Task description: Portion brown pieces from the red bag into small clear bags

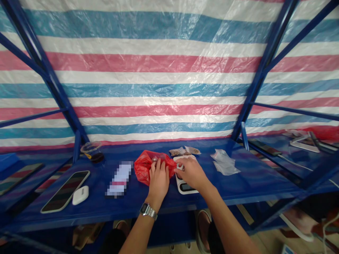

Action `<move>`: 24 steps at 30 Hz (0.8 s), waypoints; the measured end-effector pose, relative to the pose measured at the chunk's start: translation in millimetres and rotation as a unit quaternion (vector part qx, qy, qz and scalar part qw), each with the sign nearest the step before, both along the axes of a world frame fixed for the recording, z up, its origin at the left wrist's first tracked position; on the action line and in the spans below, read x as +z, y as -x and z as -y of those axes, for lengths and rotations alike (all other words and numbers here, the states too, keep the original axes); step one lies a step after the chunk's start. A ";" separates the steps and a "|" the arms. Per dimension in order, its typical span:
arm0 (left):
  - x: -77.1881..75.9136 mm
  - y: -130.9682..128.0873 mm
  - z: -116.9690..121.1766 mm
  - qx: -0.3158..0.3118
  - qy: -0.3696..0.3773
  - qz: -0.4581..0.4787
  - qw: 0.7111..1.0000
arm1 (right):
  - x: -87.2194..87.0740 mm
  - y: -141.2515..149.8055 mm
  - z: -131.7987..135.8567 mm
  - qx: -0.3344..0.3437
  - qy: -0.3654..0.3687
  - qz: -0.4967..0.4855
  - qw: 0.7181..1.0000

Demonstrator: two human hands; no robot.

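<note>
A crumpled red plastic bag (143,168) lies open on the blue table. My left hand (159,176), with a metal watch at the wrist, reaches over the bag's mouth, its fingers curled on the plastic and the tips partly inside. Beside the bag's right edge, my right hand (192,173) is closed in a pinch above a white kitchen scale (187,190). Something small and greyish shows at its fingertips; its kind is unclear. My hand covers much of the scale's top. Small clear bags of brown bits (178,151) lie behind the scale.
Clear plastic bags (225,162) lie to the right. On the left are a lit phone (120,179), a dark phone (65,191), a white earbud case (80,195) and a plastic cup of dark liquid (96,157). Blue metal posts (42,63) flank a striped plastic sheet (159,63).
</note>
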State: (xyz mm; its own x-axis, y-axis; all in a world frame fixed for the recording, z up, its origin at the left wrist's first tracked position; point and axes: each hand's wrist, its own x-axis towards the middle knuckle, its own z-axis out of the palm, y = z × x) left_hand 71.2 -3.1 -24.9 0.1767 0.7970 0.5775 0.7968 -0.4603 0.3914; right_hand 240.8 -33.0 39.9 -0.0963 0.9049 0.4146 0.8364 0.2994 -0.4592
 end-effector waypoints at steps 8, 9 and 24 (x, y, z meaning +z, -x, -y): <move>25.7 -6.1 25.0 0.038 -0.040 0.097 0.994 | 6.9 11.9 -13.5 -0.029 -0.066 -0.182 0.981; 29.7 -7.5 29.6 0.041 -0.051 0.112 0.992 | 8.7 7.5 -13.0 -0.046 -0.068 -0.200 0.976; 36.4 -2.8 54.1 -0.040 -0.092 0.123 0.987 | -32.1 -71.7 -12.3 -0.225 -0.051 0.009 0.973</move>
State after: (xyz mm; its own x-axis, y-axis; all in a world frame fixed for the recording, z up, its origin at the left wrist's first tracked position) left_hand 74.0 -57.3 11.5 0.0714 0.6640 0.7444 0.6467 -0.5990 0.4723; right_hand 312.6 -20.7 7.8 0.2930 0.8108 0.5067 0.9005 -0.0560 -0.4311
